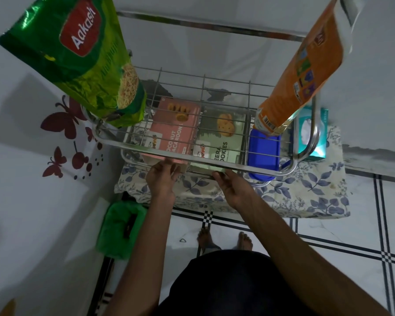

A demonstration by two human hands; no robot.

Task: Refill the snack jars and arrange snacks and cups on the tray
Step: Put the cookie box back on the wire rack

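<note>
Reaching under the wire rack point(214, 166), the left hand point(161, 179) and right hand point(232, 188) apparently grip the pink box point(171, 133) and green box point(217, 142), presumably to pull them out.

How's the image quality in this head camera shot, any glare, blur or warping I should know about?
Head view: dim, bluish light overall; strong wide-angle bending curves the steel wire rack; the green foil snack bag shows shiny glare patches; the orange snack packet looks soft and smeared at its top; both hands stay fairly sharp.
</note>
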